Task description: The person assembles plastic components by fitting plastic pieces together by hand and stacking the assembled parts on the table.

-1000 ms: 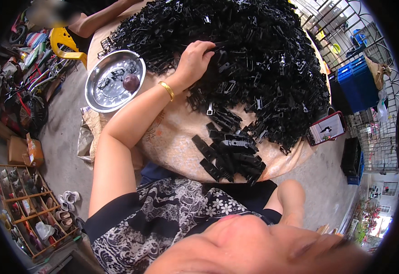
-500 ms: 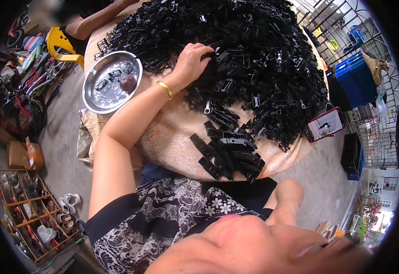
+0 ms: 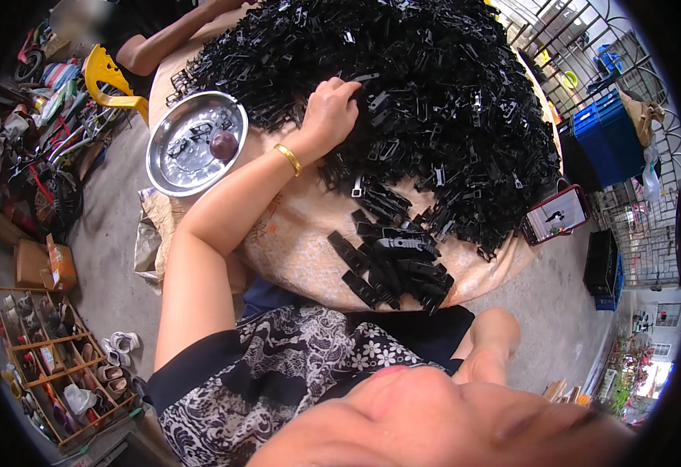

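Observation:
My left hand [image 3: 331, 117], with a gold bracelet [image 3: 288, 159] at the wrist, reaches over the near left part of a big heap of small black plastic clips [image 3: 434, 101]. Its fingers are drawn together, and a slim black clip [image 3: 366, 78] shows at the fingertips. Nearer to me, apart from the heap, several larger black clips [image 3: 391, 261] lie in a loose pile on the patterned tablecloth [image 3: 286, 257]. Of my right arm only a bent part [image 3: 494, 338] shows at the table's near right; the right hand is hidden.
Left of my forearm, a steel bowl [image 3: 159, 159] holds a dark round thing [image 3: 223, 145] and a few black pieces. A phone [image 3: 556, 214] stands at the right edge. Another person's arm [image 3: 177, 35] rests at the far left, by a yellow chair [image 3: 107, 78]. Blue crates [image 3: 605, 136] stand right.
The fingers of my left hand, spread over the heap before, have come together, and a slim clip now shows at their tips. The whole view has shifted slightly.

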### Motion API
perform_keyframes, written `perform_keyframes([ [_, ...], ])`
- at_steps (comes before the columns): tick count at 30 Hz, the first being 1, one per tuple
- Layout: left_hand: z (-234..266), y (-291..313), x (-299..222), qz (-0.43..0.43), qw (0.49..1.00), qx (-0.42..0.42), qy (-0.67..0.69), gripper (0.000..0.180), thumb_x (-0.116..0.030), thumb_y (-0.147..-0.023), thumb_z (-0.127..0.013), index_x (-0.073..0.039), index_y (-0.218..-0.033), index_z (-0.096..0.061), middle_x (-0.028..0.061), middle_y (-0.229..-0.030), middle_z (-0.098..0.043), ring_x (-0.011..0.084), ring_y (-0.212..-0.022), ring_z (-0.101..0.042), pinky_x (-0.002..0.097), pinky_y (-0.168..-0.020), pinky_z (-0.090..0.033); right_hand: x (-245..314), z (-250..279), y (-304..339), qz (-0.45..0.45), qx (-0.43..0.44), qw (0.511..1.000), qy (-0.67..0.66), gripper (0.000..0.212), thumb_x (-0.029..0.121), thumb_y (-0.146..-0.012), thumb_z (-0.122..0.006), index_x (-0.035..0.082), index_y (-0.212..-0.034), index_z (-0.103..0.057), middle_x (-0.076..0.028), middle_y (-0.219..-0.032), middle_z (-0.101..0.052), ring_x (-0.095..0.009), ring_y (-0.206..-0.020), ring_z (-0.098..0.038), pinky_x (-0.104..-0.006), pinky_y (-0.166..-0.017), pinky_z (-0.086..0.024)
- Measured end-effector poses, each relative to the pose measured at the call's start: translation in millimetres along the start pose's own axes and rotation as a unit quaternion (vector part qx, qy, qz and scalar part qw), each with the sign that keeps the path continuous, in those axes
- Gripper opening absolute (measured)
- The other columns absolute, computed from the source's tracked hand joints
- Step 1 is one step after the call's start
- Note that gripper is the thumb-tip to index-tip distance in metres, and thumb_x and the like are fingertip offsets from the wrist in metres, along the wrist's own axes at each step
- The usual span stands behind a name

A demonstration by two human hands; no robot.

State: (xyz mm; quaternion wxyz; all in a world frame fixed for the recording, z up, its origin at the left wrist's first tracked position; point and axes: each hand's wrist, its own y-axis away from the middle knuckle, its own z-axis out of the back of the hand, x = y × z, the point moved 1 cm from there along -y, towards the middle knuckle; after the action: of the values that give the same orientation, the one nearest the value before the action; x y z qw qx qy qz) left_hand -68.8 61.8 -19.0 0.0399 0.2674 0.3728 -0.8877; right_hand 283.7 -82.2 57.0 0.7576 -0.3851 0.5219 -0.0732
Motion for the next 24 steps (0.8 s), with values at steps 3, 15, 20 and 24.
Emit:
perform_keyframes([
  [3, 10.2, -0.1, 5.7, 0.049, 0.997, -0.021, 0.058, 0.026, -0.002, -0.075, -0.056, -0.003, -0.099, -0.064, 0.015, -0.091, -0.06, 0.0334, -0.089, -0.056, 0.041, -0.079, -0.047, -7.4, 5.7, -2.8, 0.232, 0.024, 0.878, 0.418, 0.017, -0.01, -0.067, -0.061, 0.0, -0.079, -0.054, 0.003, -0.074, -0.052, -0.008, -0.073, -0.052, -0.0251, -0.078, -0.044],
  [15, 2.9, 3.0, -6.3, -0.057, 0.995, 0.071, 0.039, 0.03, -0.003, -0.077, -0.054, -0.003, -0.106, -0.063, 0.0116, -0.103, -0.061, 0.0285, -0.097, -0.053, 0.0376, -0.087, -0.043, -39.8, 0.9, 3.8, 0.426, 0.016, 0.415, 0.804, 0.034, 0.01, -0.084, -0.068, 0.0, -0.115, -0.058, -0.004, -0.101, -0.064, -0.007, -0.088, -0.056, -0.023, -0.069, -0.046],
  [20, 13.8, 4.8, -14.6, -0.066, 0.991, 0.111, 0.029, 0.042, -0.001, -0.073, -0.057, -0.007, -0.114, -0.059, 0.011, -0.101, -0.062, 0.0274, -0.097, -0.053, 0.0396, -0.086, -0.042, -28.9, 6.4, 3.8, 0.488, -0.053, 0.372, 0.788, 0.024, 0.006, -0.082, -0.069, -0.001, -0.105, -0.063, -0.003, -0.089, -0.066, -0.008, -0.078, -0.057, -0.0245, -0.065, -0.046],
  [24, 8.1, 4.7, -13.2, -0.061, 0.99, 0.116, 0.044, 0.046, 0.003, -0.071, -0.057, -0.007, -0.116, -0.057, 0.0114, -0.097, -0.061, 0.0286, -0.096, -0.053, 0.0393, -0.084, -0.043, -23.0, 6.1, 8.3, 0.489, -0.074, 0.354, 0.794, 0.024, 0.006, -0.082, -0.069, 0.0, -0.105, -0.063, -0.003, -0.09, -0.066, -0.009, -0.079, -0.058, -0.0247, -0.065, -0.047],
])
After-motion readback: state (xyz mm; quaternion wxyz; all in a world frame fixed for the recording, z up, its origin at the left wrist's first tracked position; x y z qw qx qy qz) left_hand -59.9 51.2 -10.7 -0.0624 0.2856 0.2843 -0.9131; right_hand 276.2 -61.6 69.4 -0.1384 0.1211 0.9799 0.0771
